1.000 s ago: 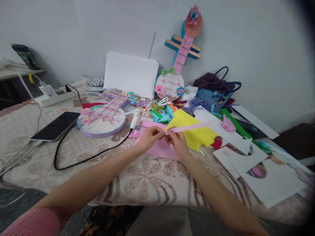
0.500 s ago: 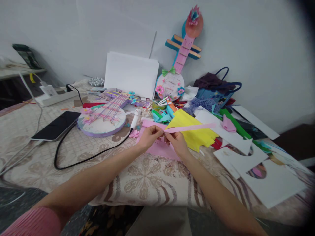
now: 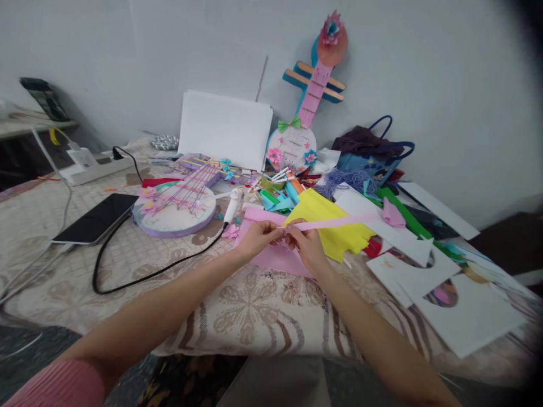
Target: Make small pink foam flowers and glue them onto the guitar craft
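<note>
Both hands meet over a pink sheet at the middle of the table. My left hand pinches the near end of a long pink strip. Beside it, my right hand is closed on the same strip, which stretches away to the right. The strip passes above a yellow sheet. Small gathered pink folds show under my fingers, partly hidden by them. A white glue gun and a pink paper flower lie left of the sheet.
A round purple-edged instrument model and a tablet lie left, with a black cable curving toward me. Another decorated instrument leans on the wall. White cut boards and a blue bag are at right.
The hands stay together, with the right-hand fingers slightly shifted on the strip. The strip's far end has moved a little to the right. The whole view has shifted slightly.
</note>
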`<state>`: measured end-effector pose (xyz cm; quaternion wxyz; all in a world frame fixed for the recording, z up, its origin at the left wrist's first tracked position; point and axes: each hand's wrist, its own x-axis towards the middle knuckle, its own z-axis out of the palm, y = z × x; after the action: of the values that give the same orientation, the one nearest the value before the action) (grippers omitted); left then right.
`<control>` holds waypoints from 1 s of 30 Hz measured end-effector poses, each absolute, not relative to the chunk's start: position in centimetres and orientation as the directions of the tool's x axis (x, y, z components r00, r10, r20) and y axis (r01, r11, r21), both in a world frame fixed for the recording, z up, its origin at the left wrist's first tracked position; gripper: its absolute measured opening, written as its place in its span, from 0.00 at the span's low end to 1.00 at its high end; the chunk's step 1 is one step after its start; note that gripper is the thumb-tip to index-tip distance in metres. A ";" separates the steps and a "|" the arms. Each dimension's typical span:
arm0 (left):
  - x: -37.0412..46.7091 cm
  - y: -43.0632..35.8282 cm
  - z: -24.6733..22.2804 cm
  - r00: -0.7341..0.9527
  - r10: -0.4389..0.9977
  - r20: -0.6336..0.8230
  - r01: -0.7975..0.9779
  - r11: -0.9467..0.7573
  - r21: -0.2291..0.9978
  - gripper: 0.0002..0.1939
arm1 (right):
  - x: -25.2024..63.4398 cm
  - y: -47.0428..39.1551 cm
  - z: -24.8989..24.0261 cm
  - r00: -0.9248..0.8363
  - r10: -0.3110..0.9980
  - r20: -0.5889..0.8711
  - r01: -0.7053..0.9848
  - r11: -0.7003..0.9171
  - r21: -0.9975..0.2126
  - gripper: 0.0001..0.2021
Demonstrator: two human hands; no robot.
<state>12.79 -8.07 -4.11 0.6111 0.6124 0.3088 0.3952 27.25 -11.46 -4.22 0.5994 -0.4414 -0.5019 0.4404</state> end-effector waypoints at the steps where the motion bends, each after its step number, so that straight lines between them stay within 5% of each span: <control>1: 12.8 -8.1 -4.1 0.503 0.857 0.113 -0.097 -0.074 0.993 0.16 | 27.2 -11.4 -4.2 0.115 0.971 0.210 -0.083 0.220 -0.972 0.08; 9: 12.7 -8.1 -4.1 0.492 0.840 0.227 -0.131 -0.186 0.974 0.14 | 27.1 -11.4 -4.3 0.120 0.973 0.196 -0.086 0.207 -0.975 0.08; 30: 12.6 -7.3 -4.4 0.427 0.892 0.148 -0.162 -0.086 0.983 0.13 | 27.9 -11.0 -4.7 -0.028 0.987 0.156 0.150 0.159 -0.976 0.14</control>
<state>12.58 -7.33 -4.41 0.6018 0.5926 0.3080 0.4379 27.91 -10.98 -4.67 0.4947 -0.4913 -0.5785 0.4233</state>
